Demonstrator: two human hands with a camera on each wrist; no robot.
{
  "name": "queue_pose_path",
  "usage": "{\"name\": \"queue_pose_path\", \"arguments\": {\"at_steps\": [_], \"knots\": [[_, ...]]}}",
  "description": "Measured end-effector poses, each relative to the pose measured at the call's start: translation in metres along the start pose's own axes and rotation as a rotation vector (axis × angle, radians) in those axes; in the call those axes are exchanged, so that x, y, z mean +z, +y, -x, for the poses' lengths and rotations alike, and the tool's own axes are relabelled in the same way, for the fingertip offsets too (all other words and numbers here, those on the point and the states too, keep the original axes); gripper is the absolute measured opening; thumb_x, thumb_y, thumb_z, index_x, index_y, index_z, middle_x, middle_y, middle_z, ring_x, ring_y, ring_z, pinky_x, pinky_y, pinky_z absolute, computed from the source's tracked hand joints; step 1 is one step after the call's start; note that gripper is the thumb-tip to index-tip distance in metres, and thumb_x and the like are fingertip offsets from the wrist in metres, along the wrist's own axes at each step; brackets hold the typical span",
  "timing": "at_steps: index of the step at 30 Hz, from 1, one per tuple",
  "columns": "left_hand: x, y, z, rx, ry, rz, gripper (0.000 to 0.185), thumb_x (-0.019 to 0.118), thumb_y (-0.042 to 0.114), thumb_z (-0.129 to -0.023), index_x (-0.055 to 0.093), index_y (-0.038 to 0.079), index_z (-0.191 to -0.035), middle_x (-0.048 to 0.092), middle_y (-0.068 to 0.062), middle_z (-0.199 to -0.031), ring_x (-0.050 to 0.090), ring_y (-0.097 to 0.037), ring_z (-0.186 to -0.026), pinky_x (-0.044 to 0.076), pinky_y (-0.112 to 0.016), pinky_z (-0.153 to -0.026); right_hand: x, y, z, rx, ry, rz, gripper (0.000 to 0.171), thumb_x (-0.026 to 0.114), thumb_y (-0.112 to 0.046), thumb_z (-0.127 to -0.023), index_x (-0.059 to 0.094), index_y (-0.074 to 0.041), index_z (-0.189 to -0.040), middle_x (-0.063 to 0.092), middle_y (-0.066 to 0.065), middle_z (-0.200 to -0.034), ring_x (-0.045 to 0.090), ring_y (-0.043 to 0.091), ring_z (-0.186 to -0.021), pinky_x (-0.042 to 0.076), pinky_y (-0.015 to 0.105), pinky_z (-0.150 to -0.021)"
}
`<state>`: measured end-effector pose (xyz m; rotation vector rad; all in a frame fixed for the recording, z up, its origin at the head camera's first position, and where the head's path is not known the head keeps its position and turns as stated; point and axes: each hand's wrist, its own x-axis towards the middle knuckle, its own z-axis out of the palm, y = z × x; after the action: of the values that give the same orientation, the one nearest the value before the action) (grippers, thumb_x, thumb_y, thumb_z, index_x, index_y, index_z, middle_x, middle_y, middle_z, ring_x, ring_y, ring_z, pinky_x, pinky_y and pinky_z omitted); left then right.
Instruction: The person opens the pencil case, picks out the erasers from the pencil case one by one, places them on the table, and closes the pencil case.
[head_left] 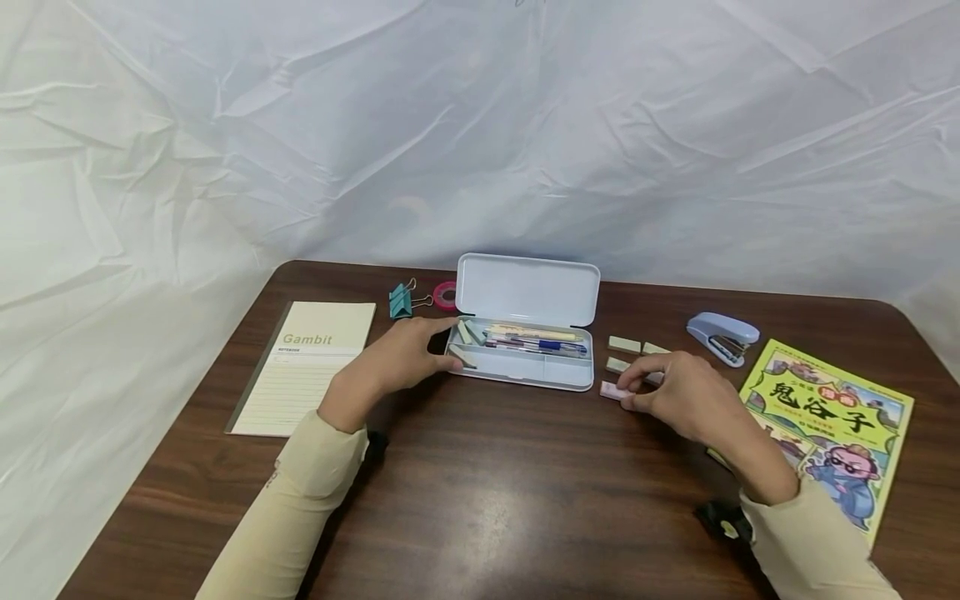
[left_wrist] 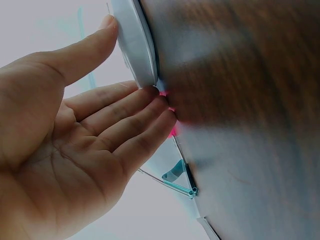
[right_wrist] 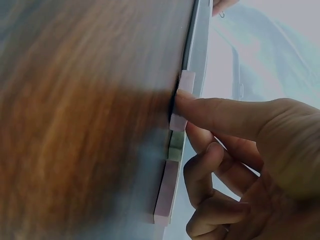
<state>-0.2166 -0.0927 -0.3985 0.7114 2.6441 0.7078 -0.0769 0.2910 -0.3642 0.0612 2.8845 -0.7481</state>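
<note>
An open pale pencil case (head_left: 495, 364) stands mid-table with its lid raised. Several pens (head_left: 536, 340) and a few pale green erasers (head_left: 462, 332) lie in its compartments. My left hand (head_left: 405, 354) rests at the case's left end, thumb by the front corner and fingers by the back. In the left wrist view, the fingers (left_wrist: 135, 117) are nearly straight against the case's end. To the right of the case, my right hand (head_left: 678, 392) pinches a pink eraser (right_wrist: 183, 82) between thumb and forefinger, low over the table. Other erasers (head_left: 624, 343) lie beside and behind this hand.
A Gambit notebook (head_left: 307, 367) lies at the left. Behind it are a teal binder clip (head_left: 401, 302) and a pink tape roll (head_left: 444, 295). On the right sit a lavender stapler (head_left: 723, 333) and a yellow-green comic book (head_left: 832, 425). White sheeting (head_left: 525, 142) hangs behind the table.
</note>
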Motion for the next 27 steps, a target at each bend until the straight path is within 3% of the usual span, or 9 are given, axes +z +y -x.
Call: {"name": "queue_pose_path", "arguments": {"at_steps": [4, 8, 10, 17, 19, 27], "knots": [[-0.016, 0.03, 0.018, -0.008, -0.027, -0.009, 0.076, 0.084, 0.036, -0.107, 0.054, 0.011, -0.172, 0.064, -0.017, -0.168, 0.055, -0.039, -0.163, 0.044, -0.059, -0.137, 0.001, 0.0, 0.0, 0.001, -0.001, -0.006, 0.007, 0.094, -0.023, -0.096, 0.089, -0.024, -0.101, 0.081, 0.005, -0.1, 0.06, 0.021, -0.083, 0.042, 0.035, -0.068], [-0.018, 0.036, 0.022, -0.022, -0.029, -0.01, 0.074, 0.082, 0.035, -0.109, 0.053, 0.009, -0.172, 0.063, -0.017, -0.169, 0.054, -0.039, -0.164, 0.043, -0.058, -0.138, 0.002, 0.0, 0.0, 0.0, -0.003, -0.011, 0.007, 0.093, -0.022, -0.096, 0.088, -0.023, -0.101, 0.08, 0.004, -0.098, 0.06, 0.021, -0.082, 0.042, 0.035, -0.068], [-0.016, 0.032, 0.019, -0.018, -0.029, -0.01, 0.075, 0.083, 0.035, -0.108, 0.053, 0.01, -0.172, 0.063, -0.017, -0.168, 0.054, -0.039, -0.163, 0.043, -0.059, -0.138, 0.002, 0.0, 0.0, 0.001, -0.006, -0.016, 0.007, 0.093, -0.021, -0.096, 0.088, -0.022, -0.101, 0.079, 0.004, -0.097, 0.059, 0.021, -0.081, 0.042, 0.035, -0.067], [0.019, -0.037, -0.021, 0.025, 0.016, -0.046, 0.087, 0.086, 0.061, -0.099, 0.055, 0.027, -0.172, 0.067, -0.003, -0.166, 0.058, -0.027, -0.161, 0.049, -0.054, -0.134, 0.004, -0.001, 0.0, -0.008, -0.013, -0.026, 0.008, 0.092, -0.018, -0.097, 0.087, -0.021, -0.101, 0.077, 0.003, -0.094, 0.059, 0.021, -0.081, 0.041, 0.035, -0.067], [0.021, -0.043, -0.025, 0.024, 0.005, -0.047, 0.09, 0.087, 0.063, -0.097, 0.053, 0.03, -0.173, 0.067, 0.0, -0.167, 0.057, -0.024, -0.162, 0.049, -0.052, -0.135, 0.004, -0.001, 0.0, -0.017, -0.014, -0.021, 0.008, 0.092, -0.018, -0.097, 0.086, -0.021, -0.101, 0.077, 0.003, -0.094, 0.058, 0.02, -0.079, 0.041, 0.035, -0.066], [0.006, -0.011, -0.005, 0.044, 0.01, -0.017, 0.083, 0.087, 0.051, -0.102, 0.056, 0.02, -0.172, 0.068, -0.011, -0.165, 0.059, -0.033, -0.16, 0.048, -0.056, -0.135, 0.0, -0.005, 0.001, -0.059, -0.008, -0.001, 0.006, 0.091, -0.025, -0.098, 0.086, -0.022, -0.101, 0.078, -0.001, -0.093, 0.06, 0.016, -0.077, 0.043, 0.034, -0.064]]}}
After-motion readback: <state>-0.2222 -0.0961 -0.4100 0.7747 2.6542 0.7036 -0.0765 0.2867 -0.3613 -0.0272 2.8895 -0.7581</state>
